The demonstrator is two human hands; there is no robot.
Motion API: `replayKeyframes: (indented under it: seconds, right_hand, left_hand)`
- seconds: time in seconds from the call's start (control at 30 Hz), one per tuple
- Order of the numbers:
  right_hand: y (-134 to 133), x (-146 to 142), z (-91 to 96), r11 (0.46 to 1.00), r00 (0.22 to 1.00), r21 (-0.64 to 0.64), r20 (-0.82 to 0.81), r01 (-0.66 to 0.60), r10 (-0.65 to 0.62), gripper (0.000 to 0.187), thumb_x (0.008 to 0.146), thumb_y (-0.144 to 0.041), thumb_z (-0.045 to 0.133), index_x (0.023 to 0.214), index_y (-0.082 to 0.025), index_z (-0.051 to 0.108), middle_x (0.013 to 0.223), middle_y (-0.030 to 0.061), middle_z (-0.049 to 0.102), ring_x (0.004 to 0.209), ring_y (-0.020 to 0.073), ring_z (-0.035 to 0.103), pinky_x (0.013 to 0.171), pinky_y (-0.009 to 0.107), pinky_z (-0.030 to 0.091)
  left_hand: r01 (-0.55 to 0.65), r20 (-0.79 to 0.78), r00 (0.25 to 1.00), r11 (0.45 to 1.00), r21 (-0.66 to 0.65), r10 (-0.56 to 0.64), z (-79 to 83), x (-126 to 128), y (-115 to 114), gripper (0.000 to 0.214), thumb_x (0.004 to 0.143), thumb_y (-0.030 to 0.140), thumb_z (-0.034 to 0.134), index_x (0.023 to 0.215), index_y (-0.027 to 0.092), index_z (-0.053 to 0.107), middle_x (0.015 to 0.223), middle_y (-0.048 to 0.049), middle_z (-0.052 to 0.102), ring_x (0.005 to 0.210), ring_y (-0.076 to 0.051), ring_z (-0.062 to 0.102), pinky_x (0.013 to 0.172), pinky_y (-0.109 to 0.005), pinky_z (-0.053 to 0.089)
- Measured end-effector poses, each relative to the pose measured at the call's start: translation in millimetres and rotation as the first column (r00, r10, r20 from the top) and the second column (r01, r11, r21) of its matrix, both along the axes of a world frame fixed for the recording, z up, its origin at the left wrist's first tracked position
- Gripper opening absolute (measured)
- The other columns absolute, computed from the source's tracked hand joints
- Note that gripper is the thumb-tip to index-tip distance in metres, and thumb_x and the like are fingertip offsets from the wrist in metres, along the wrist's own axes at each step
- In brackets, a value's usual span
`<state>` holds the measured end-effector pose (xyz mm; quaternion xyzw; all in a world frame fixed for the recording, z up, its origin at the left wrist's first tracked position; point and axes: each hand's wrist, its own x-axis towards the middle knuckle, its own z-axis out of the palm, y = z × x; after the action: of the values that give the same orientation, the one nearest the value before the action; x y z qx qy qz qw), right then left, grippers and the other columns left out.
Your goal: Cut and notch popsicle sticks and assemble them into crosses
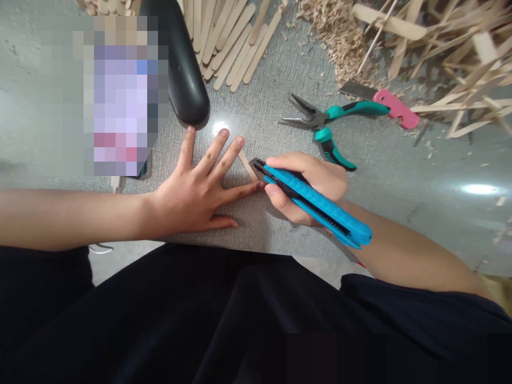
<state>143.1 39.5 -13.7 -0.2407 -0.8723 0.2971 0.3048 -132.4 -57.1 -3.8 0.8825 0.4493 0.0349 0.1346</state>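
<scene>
My left hand [202, 184] lies flat on the grey mat [256, 224] with its fingers spread, pressing down on a thin wooden craft stick [247, 163] whose far end shows past the fingertips. My right hand [310, 186] is closed around a blue utility knife [316, 201]. The knife's dark tip rests at the stick, right beside my left index fingertip.
Teal-handled pliers [326, 120] lie just beyond my right hand, with a pink-handled tool [394, 106] further right. A pile of craft sticks [230, 42] and a black object [182, 64] sit at the back. Wood shavings [336, 32] and stick scraps [460, 58] cover the far right.
</scene>
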Motion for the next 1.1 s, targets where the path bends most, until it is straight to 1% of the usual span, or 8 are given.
replayKeyframes:
  seconds: [0.1, 0.2, 0.3, 0.37, 0.67, 0.83, 0.93, 1.1]
  right_hand:
    - [0.6, -0.9, 1.1, 1.000, 1.000, 0.029, -0.030, -0.003, 0.003, 0.035, 0.108, -0.029, 0.077, 0.143, -0.035, 0.078, 0.112, 0.0025, 0.092, 0.090, 0.0252, 0.090, 0.079, 0.038, 0.076]
    - [1.8, -1.7, 1.1, 0.999, 0.999, 0.050, -0.038, 0.002, 0.000, 0.033, 0.108, -0.027, 0.078, 0.140, -0.032, 0.078, 0.109, 0.0016, 0.091, 0.087, 0.0224, 0.089, 0.080, 0.034, 0.075]
    - [2.4, -2.2, 0.2, 0.997, 0.999, 0.072, -0.036, 0.003, -0.001, 0.030, 0.109, -0.028, 0.077, 0.138, -0.030, 0.078, 0.106, 0.0007, 0.091, 0.086, 0.0208, 0.089, 0.080, 0.031, 0.074]
    - [2.4, -2.3, -0.5, 0.997, 1.000, 0.081, -0.031, 0.002, 0.001, 0.029, 0.109, -0.029, 0.077, 0.138, -0.030, 0.078, 0.108, 0.0010, 0.091, 0.088, 0.0214, 0.089, 0.081, 0.032, 0.074]
    - [1.7, -2.7, -0.8, 0.992, 1.000, 0.129, -0.014, -0.005, 0.007, 0.031, 0.110, -0.028, 0.076, 0.141, -0.029, 0.075, 0.112, 0.0033, 0.092, 0.092, 0.0237, 0.090, 0.080, 0.034, 0.076]
    - [-1.9, -1.3, -1.9, 0.991, 0.999, 0.134, 0.019, 0.024, -0.027, 0.033, 0.111, -0.030, 0.075, 0.144, -0.029, 0.072, 0.104, 0.0022, 0.090, 0.080, 0.0234, 0.087, 0.070, 0.036, 0.074]
    - [-2.7, -0.9, -2.5, 0.990, 0.999, 0.143, 0.042, 0.008, -0.014, 0.033, 0.111, -0.029, 0.075, 0.144, -0.031, 0.070, 0.107, 0.0018, 0.090, 0.085, 0.0241, 0.089, 0.072, 0.037, 0.075]
    - [-1.8, -2.5, -0.9, 0.991, 1.000, 0.137, 0.013, 0.001, -0.003, 0.038, 0.109, -0.024, 0.077, 0.145, -0.032, 0.069, 0.109, 0.0019, 0.091, 0.089, 0.0242, 0.090, 0.074, 0.036, 0.076]
  left_hand:
    - [-0.003, 0.039, 0.999, 1.000, 0.028, 0.002, -3.1, -1.3, -0.9, 0.114, 0.100, 0.075, 0.088, 0.193, 0.036, 0.034, 0.202, -0.0258, 0.026, 0.183, -0.065, 0.032, 0.139, -0.100, 0.026]
    - [0.030, 0.028, 0.999, 0.999, 0.042, -0.031, -5.8, -4.0, -0.2, 0.118, 0.105, 0.080, 0.079, 0.196, 0.033, 0.023, 0.202, -0.0287, 0.021, 0.183, -0.067, 0.029, 0.139, -0.099, 0.025]
    - [0.062, 0.002, 0.998, 0.998, 0.023, -0.062, -7.0, -6.6, 1.9, 0.119, 0.109, 0.085, 0.068, 0.198, 0.029, 0.012, 0.203, -0.0301, 0.016, 0.184, -0.067, 0.027, 0.142, -0.093, 0.027]
    - [0.064, -0.003, 0.998, 0.998, 0.019, -0.064, -7.4, -7.3, 3.0, 0.120, 0.109, 0.086, 0.067, 0.198, 0.029, 0.009, 0.203, -0.0296, 0.015, 0.184, -0.067, 0.026, 0.144, -0.090, 0.027]
    - [0.053, -0.030, 0.998, 0.999, 0.007, -0.053, -4.7, -5.2, 4.0, 0.120, 0.109, 0.086, 0.067, 0.198, 0.029, 0.011, 0.203, -0.0270, 0.019, 0.184, -0.065, 0.026, 0.146, -0.087, 0.026]
    - [0.046, -0.032, 0.998, 0.999, -0.004, -0.046, -4.5, -5.6, 4.9, 0.120, 0.108, 0.085, 0.069, 0.198, 0.028, 0.014, 0.203, -0.0259, 0.019, 0.185, -0.065, 0.026, 0.146, -0.087, 0.026]
    - [0.040, -0.022, 0.999, 0.999, -0.015, -0.040, -5.0, -6.1, 5.0, 0.119, 0.107, 0.085, 0.070, 0.197, 0.029, 0.016, 0.204, -0.0236, 0.020, 0.185, -0.064, 0.026, 0.147, -0.086, 0.025]
    - [0.042, -0.021, 0.999, 0.999, -0.012, -0.043, -4.3, -5.9, 5.0, 0.120, 0.106, 0.086, 0.069, 0.197, 0.029, 0.016, 0.204, -0.0245, 0.020, 0.185, -0.065, 0.026, 0.146, -0.087, 0.026]
